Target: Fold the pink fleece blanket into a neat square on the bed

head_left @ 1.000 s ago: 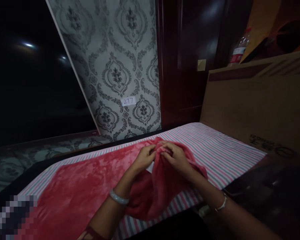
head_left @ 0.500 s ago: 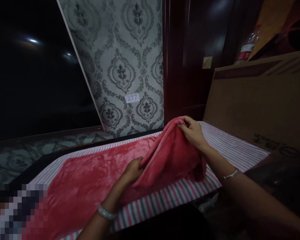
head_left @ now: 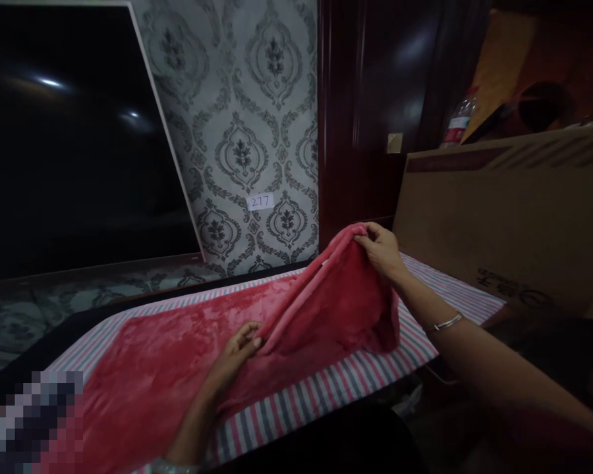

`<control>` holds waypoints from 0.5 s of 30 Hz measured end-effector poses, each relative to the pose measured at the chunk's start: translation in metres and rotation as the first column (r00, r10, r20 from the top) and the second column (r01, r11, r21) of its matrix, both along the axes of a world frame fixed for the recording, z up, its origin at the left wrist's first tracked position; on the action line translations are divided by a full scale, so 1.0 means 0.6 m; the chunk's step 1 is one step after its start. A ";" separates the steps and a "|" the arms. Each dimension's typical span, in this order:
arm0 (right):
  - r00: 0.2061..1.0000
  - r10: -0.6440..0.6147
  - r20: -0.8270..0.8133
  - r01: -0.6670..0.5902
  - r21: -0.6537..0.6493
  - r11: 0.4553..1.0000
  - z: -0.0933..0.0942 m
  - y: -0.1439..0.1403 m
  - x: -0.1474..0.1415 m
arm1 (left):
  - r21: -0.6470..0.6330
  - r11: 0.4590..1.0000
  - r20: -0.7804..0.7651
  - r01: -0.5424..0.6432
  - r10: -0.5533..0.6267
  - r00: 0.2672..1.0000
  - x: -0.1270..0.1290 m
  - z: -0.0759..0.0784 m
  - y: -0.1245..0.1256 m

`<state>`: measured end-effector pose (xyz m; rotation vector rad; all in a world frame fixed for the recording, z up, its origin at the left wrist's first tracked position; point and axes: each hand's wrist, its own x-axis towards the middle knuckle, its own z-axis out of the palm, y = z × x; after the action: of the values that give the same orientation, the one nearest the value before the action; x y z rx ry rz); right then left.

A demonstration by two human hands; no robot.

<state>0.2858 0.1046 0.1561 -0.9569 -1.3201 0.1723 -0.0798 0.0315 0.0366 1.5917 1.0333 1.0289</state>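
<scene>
Red fleece blanket [head_left: 188, 349], plush, corner pinched by right hand [head_left: 383, 250], edge by left hand [head_left: 234, 352]

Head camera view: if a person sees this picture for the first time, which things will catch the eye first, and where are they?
The eye goes first to the red fleece cloth spread over the striped cover in the middle. The right hand lifts one end of it into a peak, while the left hand pinches its fold lower down. Behind, a small label "277" sits on the patterned wallpaper, and a large cardboard box stands at the right.
</scene>
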 end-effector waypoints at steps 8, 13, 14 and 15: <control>0.983 -0.121 0.135 0.129 -0.050 0.990 0.007 0.011 0.025 | 0.397 0.898 -0.212 -0.192 0.293 0.932 0.012 -0.002 0.053; 0.990 -0.072 -0.118 0.031 -0.319 0.947 0.048 0.077 0.087 | 0.289 0.916 -0.110 -0.278 0.320 0.941 0.046 0.123 0.172; 0.979 -0.083 -0.188 0.012 -0.350 0.937 0.063 0.095 0.113 | 0.337 0.898 0.002 -0.282 0.299 0.954 0.068 0.153 0.198; 0.963 -0.111 -0.245 0.015 -0.362 0.932 0.076 0.112 0.145 | 0.389 0.879 0.084 -0.275 0.264 0.961 0.093 0.178 0.223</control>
<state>0.3728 0.1715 0.2019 -1.2372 -1.0278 0.4876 -0.0239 0.1655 0.1432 1.7788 1.0967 1.5271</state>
